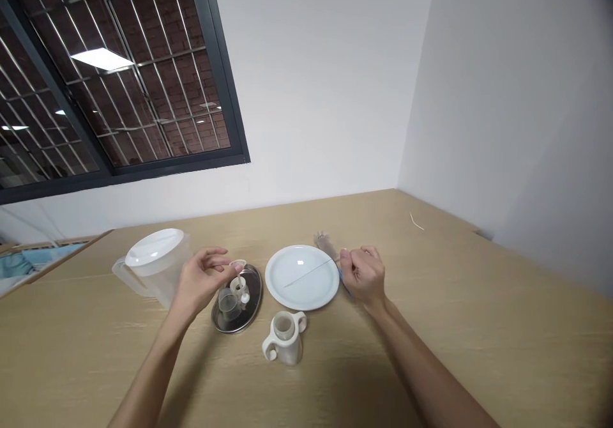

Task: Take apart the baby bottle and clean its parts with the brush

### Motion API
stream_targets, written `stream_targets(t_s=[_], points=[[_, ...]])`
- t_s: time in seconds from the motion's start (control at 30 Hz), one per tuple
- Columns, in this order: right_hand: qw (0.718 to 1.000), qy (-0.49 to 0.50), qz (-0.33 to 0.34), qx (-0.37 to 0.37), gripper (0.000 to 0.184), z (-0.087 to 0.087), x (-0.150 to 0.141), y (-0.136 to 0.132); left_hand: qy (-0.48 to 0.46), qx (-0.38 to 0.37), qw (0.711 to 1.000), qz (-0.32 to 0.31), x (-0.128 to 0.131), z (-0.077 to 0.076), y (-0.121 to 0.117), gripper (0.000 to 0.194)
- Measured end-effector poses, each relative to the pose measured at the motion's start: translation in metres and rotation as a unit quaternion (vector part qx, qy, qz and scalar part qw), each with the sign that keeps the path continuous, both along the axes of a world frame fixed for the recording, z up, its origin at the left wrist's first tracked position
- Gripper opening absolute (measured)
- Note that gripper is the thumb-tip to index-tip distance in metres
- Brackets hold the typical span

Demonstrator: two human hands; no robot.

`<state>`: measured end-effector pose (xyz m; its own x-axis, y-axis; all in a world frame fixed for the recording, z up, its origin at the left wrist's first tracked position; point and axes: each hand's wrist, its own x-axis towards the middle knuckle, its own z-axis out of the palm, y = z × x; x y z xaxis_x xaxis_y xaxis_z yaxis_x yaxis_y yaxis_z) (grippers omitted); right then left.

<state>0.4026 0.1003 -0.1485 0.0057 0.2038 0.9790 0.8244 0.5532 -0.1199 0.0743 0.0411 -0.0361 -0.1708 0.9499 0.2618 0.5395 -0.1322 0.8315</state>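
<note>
My left hand [204,278] is pinched on a small clear plastic piece [238,264] with a round rim, above a round metal tray [255,298]. On that tray lie a clear plastic cap [228,303] and small white fittings [238,285]. My right hand [364,275] is closed in a fist around the end of a thin wire-like rod [309,273], which reaches left over a white plate [301,294]. Behind that fist lies a bristled brush [325,244], its blue part half hidden. A white two-handled cup [288,351] with an open top stands in front of the plate.
A translucent lidded pitcher [160,268] stands beside my left hand. Toward the back right, a thin bent strip [416,221] lies on the wooden table [460,300]. White walls and a barred window [143,64] rise behind; blue cloth [38,262] shows at far left.
</note>
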Motion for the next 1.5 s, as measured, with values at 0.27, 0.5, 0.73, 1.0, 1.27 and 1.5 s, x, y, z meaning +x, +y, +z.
stream_targets(t_s=[0.27, 0.5, 0.73, 1.0, 1.27, 1.5], points=[[1.0, 0.005, -0.003, 0.001, 0.039, 0.0, 0.001, 0.0, -0.018, 0.082, 0.993, -0.081, 0.026, 0.022, -0.03, 0.051], [1.0, 0.003, -0.003, -0.002, 0.039, 0.003, 0.001, -0.003, -0.039, 0.068, 0.984, -0.157, 0.042, 0.013, -0.036, 0.04], [1.0, 0.006, -0.006, -0.006, 0.039, 0.005, 0.001, -0.004, -0.076, 0.04, 0.976, -0.202, 0.046, 0.008, -0.036, 0.036], [1.0, 0.005, 0.002, -0.004, 0.04, 0.007, 0.0, -0.006, -0.066, 0.017, 0.974, -0.217, 0.049, -0.006, -0.035, 0.032], [1.0, 0.01, 0.005, -0.017, 0.043, 0.008, -0.002, -0.009, -0.104, -0.029, 0.964, -0.244, 0.048, -0.038, -0.04, 0.034], [0.999, 0.003, 0.012, -0.033, 0.043, 0.007, -0.006, -0.011, -0.093, -0.045, 0.966, -0.238, 0.047, -0.069, -0.039, 0.036]])
